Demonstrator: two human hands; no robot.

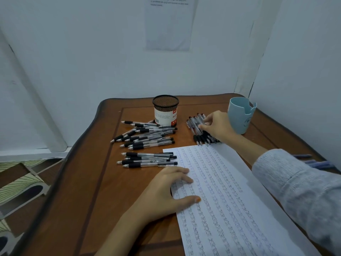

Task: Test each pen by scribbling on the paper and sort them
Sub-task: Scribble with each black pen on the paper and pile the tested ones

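3 pen groups on wooden table (pixel 103 182), all clear-barrel w/ black grips.

- Item 1: right pen bunch (pixel 196 126), just past far edge of paper (pixel 230 196), beside blue cup (pixel 239 117). Barrels side by side, long axis near-to-far, tips toward the person. Right hand (pixel 218 126) sits on it, far nearer than the left; arm reaches fwd across paper's right margin, wrist low, fingers curled down & pinching into the bunch. Which single pen it has: can't tell.
- Item 2: back-left pile (pixel 147 135), loose fan, axes roughly left-right, at foot of mesh holder (pixel 165 112).
- Item 3: front-left set (pixel 147 159), about 4 pens, parallel, left-right, touching paper's far-left corner.
- Left hand (pixel 166 189): relaxed, fingers spread flat, pressing paper's left edge to pin it; grasps nothing.
- Paper: rows of scribble marks over most of it.

Judgement: next pen for testing comes from item 1, drawn back along its axis to the paper.
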